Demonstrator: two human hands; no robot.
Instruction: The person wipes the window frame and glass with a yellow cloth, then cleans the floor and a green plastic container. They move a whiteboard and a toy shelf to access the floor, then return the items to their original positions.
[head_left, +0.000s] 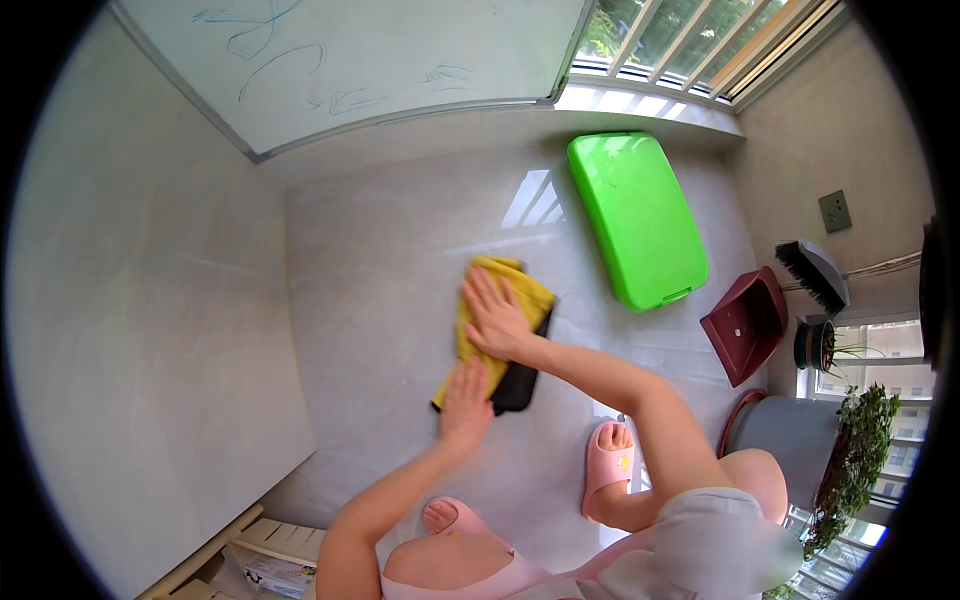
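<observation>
A yellow cloth with a dark grey or black underside (538, 296) lies folded on the glossy tiled floor (360, 300) in the middle of the view. My right hand (496, 315) rests flat on its upper part, fingers spread. Lower down, my left hand (465, 401) lies palm down on the cloth's near edge. Both hands press on the cloth, and neither is seen to grasp it. The two hands are close to each other. My pink slippers (609, 465) are on the floor nearer to me.
A green plastic lid or box (645, 217) lies right of the cloth. Beyond it are a maroon dustpan (748, 322), a brush (814, 274) and potted plants (784, 435). A whiteboard (390, 52) stands at the far wall; a shelf (281, 544) is at lower left.
</observation>
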